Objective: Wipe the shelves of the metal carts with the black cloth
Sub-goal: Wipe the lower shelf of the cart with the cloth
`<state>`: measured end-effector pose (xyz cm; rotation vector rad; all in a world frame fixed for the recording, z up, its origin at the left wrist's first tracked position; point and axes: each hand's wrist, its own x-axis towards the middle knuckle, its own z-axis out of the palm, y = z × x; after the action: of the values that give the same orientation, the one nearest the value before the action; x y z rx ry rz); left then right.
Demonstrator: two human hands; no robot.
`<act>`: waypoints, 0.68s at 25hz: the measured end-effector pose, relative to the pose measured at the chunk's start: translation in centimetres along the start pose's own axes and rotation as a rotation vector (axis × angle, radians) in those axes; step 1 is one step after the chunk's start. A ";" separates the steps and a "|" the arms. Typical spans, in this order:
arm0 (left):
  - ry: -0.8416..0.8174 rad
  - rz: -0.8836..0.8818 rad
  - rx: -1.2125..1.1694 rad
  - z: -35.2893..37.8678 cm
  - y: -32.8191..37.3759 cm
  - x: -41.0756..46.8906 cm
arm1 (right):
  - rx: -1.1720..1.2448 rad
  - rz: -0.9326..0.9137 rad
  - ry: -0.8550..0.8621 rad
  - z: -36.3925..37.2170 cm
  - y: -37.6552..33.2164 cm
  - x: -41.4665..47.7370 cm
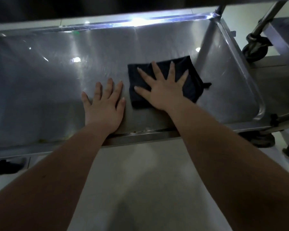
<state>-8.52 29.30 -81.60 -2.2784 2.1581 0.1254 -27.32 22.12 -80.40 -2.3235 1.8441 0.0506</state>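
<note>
A folded black cloth (pixel 193 75) lies flat on the right half of a shiny metal cart shelf (pixel 57 84). My right hand (pixel 163 87) presses down on the cloth with fingers spread straight. Just left of the cloth, my left hand (pixel 105 104) rests flat on the bare shelf near its front lip, fingers straight and together. A small tag of the cloth sticks out at its right corner.
The shelf has a raised rim (pixel 237 52) on all sides and an upper shelf edge overhead. To the right stands a second cart's leg with a black caster wheel (pixel 255 50). More casters (pixel 264 140) sit at the lower right. Pale floor lies below my arms.
</note>
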 end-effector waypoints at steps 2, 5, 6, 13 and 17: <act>0.014 -0.007 -0.016 0.0 -0.1 0.0 | -0.005 0.030 -0.046 -1.2 -0.2 4.4; 0.016 -0.023 -0.037 -0.2 -0.2 0.1 | -0.009 0.041 -0.080 -1.9 0.1 5.3; 0.011 -0.029 -0.035 -0.2 -0.2 0.1 | -0.010 0.033 -0.075 -1.7 0.4 4.1; -0.010 -0.032 0.004 -0.8 0.4 0.2 | -0.046 -0.060 -0.017 0.8 1.8 -7.4; -0.021 -0.051 -0.036 -2.0 2.4 1.0 | -0.034 -0.053 -0.009 0.0 1.5 -7.4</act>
<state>-10.79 28.06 -79.57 -2.3376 2.1033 0.1888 -30.45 28.94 -79.59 -2.3893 1.7902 0.0863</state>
